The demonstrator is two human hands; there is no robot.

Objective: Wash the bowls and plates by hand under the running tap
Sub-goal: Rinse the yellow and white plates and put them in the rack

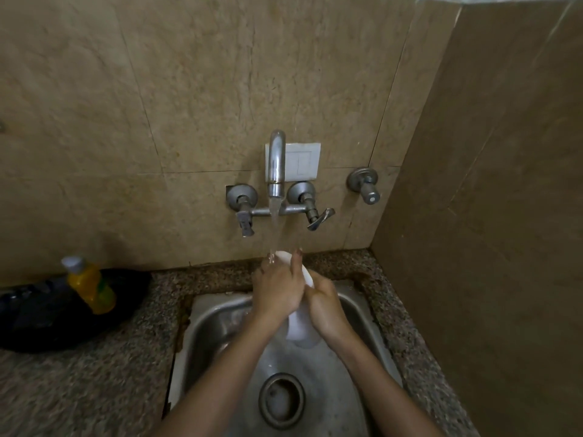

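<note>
Tap spout [277,165] overhangs the sink [205,313], side wall [489,231] hems its right, open room around the drain [281,400]

Dull steel sink [217,313], speckled stone counter [104,383].

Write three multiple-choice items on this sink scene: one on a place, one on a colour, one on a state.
1. Where is the yellow bottle relative to the steel sink?
A) inside it B) to its left C) to its right

2. What colour is the dish that the left hand and right hand hold?
A) blue B) black C) white

3. What is the tap doing?
A) running steadily B) shut off C) only dripping

Answers: 1 B, the bottle stands left of the basin. 2 C, white shows between and below the hands. 3 A, water falls from it in a stream onto the dish.
</note>
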